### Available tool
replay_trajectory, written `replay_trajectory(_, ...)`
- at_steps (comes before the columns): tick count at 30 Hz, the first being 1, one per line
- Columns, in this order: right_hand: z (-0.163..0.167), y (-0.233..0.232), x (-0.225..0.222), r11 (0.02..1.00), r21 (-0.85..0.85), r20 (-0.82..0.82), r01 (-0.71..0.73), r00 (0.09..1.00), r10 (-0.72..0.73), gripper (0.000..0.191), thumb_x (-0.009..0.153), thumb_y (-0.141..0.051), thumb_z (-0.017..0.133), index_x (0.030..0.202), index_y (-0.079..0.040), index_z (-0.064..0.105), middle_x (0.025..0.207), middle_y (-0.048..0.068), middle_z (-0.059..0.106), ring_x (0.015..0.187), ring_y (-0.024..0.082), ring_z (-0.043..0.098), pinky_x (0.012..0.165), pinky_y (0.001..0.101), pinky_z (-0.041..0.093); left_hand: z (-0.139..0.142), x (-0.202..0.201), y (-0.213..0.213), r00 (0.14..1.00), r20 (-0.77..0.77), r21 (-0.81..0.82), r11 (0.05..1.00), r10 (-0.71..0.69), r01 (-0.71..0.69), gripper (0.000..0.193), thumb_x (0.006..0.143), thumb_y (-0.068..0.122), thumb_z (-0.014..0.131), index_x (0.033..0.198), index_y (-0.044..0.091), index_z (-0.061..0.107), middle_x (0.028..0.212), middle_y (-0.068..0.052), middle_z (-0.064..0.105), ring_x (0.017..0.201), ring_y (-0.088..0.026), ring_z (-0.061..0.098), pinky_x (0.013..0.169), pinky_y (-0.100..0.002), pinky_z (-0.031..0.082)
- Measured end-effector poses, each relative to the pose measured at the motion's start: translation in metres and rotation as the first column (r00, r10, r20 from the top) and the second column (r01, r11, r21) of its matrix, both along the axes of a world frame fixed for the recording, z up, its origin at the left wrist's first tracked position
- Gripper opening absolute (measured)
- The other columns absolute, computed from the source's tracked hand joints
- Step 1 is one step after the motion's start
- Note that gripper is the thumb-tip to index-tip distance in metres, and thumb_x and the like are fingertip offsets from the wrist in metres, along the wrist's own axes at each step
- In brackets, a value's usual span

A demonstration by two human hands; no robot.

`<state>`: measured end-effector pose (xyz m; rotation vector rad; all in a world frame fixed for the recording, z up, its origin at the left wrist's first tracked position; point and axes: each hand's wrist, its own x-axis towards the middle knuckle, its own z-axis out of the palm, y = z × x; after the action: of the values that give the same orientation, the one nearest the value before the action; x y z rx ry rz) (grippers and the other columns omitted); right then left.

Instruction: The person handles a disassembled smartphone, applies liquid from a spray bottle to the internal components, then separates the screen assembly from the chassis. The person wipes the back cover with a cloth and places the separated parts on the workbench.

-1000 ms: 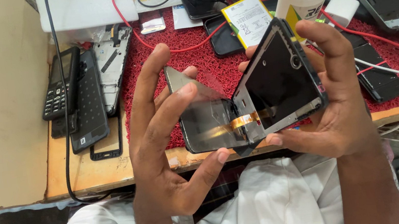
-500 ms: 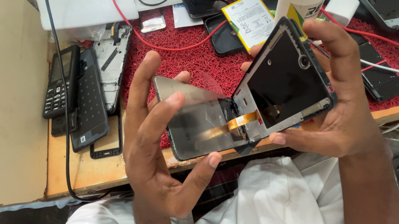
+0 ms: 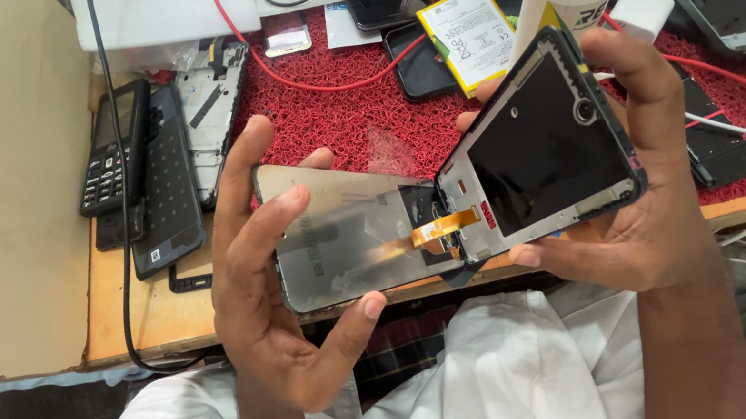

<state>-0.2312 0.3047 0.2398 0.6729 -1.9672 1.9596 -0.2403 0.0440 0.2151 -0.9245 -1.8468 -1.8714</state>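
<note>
Holding a detached display panel [image 3: 348, 237] flat in the closed left hand [image 3: 273, 290] while the right hand [image 3: 651, 202] grips the tilted phone frame [image 3: 542, 144], keeping their orange flex cable [image 3: 443, 227] slack above the red mat [image 3: 330, 100].

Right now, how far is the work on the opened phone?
Done: the screen panel is lifted away from the frame, and a battery lies on the red mat. In hand: the left hand grips the panel and the right hand holds the frame. Left: the orange flex cable joins the two parts, so they are not fully separated.
</note>
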Motion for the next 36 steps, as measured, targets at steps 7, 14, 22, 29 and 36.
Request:
replay_trajectory(7, -0.001, 0.002, -0.001, 1.000, 0.028, -0.021, 0.002, 1.000, -0.002, 0.114, 0.068, 0.002, 0.086, 0.159, -0.027, 0.024, 0.145, 0.017, 0.055, 0.135, 0.030, 0.062, 0.112, 0.0483, 0.057, -0.003, 0.001, -0.005, 1.000, 0.017, 0.000, 1.000, 0.003, -0.003, 0.066, 0.091, 0.008, 0.079, 0.150, 0.017, 0.050, 0.170, -0.022, 0.028, 0.145, -0.037, 0.052, 0.117, -0.046, 0.055)
replay_trajectory(14, -0.001, 0.001, 0.001, 0.999, -0.042, 0.037, -0.007, 0.999, 0.009, 0.113, 0.067, 0.003, 0.085, 0.157, -0.026, 0.023, 0.146, 0.019, 0.054, 0.136, 0.031, 0.061, 0.111, 0.0491, 0.056, -0.009, 0.001, -0.008, 0.999, 0.032, 0.030, 1.000, -0.005, 0.004, 0.067, 0.090, 0.008, 0.079, 0.150, 0.017, 0.050, 0.169, -0.021, 0.028, 0.144, -0.036, 0.052, 0.114, -0.046, 0.056)
replay_trajectory(22, -0.002, 0.001, 0.001, 0.997, -0.076, 0.044, -0.029, 0.999, 0.032, 0.112, 0.067, 0.005, 0.084, 0.156, -0.027, 0.024, 0.149, 0.020, 0.053, 0.135, 0.031, 0.061, 0.113, 0.0503, 0.059, -0.014, 0.001, -0.011, 0.999, 0.042, 0.065, 0.998, -0.019, 0.017, 0.073, 0.089, 0.004, 0.079, 0.153, 0.015, 0.046, 0.171, -0.022, 0.026, 0.145, -0.037, 0.051, 0.115, -0.046, 0.056)
replay_trajectory(29, -0.004, 0.006, 0.002, 1.000, -0.020, -0.015, -0.024, 1.000, 0.024, 0.114, 0.067, 0.006, 0.082, 0.159, -0.030, 0.025, 0.148, 0.023, 0.052, 0.136, 0.033, 0.061, 0.114, 0.0514, 0.058, -0.018, 0.005, -0.016, 0.997, 0.066, 0.075, 0.997, -0.038, 0.033, 0.075, 0.091, 0.001, 0.080, 0.155, 0.014, 0.044, 0.167, -0.021, 0.025, 0.146, -0.036, 0.050, 0.115, -0.046, 0.055)
replay_trajectory(36, -0.007, 0.009, 0.002, 0.999, -0.016, -0.037, -0.031, 0.999, 0.031, 0.114, 0.067, 0.006, 0.083, 0.159, -0.030, 0.025, 0.147, 0.022, 0.052, 0.135, 0.034, 0.061, 0.115, 0.0533, 0.058, -0.021, -0.001, -0.023, 0.996, 0.064, 0.065, 0.996, -0.062, 0.058, 0.080, 0.087, -0.001, 0.082, 0.155, 0.014, 0.043, 0.169, -0.020, 0.029, 0.144, -0.034, 0.052, 0.119, -0.046, 0.057)
